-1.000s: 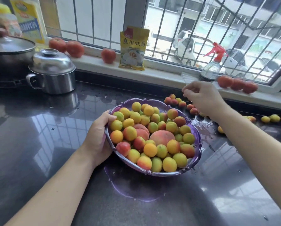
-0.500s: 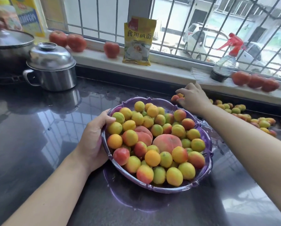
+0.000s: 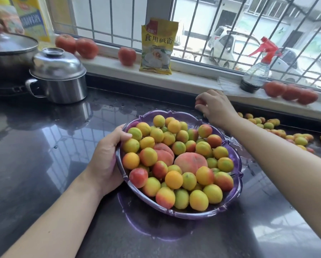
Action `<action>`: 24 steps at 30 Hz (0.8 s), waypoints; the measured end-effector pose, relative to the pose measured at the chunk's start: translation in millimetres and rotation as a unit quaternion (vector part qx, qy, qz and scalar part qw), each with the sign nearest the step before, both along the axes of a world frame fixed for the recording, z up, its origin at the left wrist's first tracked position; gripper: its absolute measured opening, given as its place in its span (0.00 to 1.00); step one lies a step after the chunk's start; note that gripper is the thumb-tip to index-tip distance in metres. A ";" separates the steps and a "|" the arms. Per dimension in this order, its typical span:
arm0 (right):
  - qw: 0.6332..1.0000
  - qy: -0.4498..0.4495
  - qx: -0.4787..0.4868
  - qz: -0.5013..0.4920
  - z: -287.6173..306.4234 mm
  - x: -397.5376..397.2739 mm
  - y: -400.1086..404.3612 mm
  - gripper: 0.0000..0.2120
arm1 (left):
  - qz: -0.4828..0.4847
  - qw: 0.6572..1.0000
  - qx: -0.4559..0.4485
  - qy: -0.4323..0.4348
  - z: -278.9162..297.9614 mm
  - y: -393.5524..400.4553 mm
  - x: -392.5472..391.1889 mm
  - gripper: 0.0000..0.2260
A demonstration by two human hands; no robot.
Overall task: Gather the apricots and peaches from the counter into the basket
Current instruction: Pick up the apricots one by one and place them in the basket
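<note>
While your left hand grips the heaped scalloped purple plastic basket by its left rim, your right hand curls around a small reddish apricot beyond the far rim; lift it into the basket next, then reach for the loose apricots strewn far right on the glossy dark counter.

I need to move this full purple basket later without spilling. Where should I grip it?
Grip the purple basket by its scalloped rim at both ends, coming from the sides. The left hand already holds the left rim, thumb over the edge. Fruit heaps above the rim, so keep it level.
</note>
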State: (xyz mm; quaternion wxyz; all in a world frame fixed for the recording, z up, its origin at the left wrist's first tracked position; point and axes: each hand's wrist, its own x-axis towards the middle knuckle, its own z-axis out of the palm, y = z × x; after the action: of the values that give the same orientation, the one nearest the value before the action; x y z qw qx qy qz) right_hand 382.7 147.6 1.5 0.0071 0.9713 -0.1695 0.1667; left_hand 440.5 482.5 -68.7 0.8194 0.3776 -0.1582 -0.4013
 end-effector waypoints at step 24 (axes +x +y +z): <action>0.966 0.181 0.127 0.136 65.0 -88.1 166.7 0.16 | 0.015 0.999 0.019 0.031 2.0 -0.2 -0.1 0.20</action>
State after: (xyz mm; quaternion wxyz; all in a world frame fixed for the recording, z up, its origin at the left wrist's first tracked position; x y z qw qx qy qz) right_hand 294.6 314.3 66.5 -0.1089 0.9921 -0.0511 -0.0359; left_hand 440.4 482.2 -66.8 0.8222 0.3830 -0.1196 -0.4038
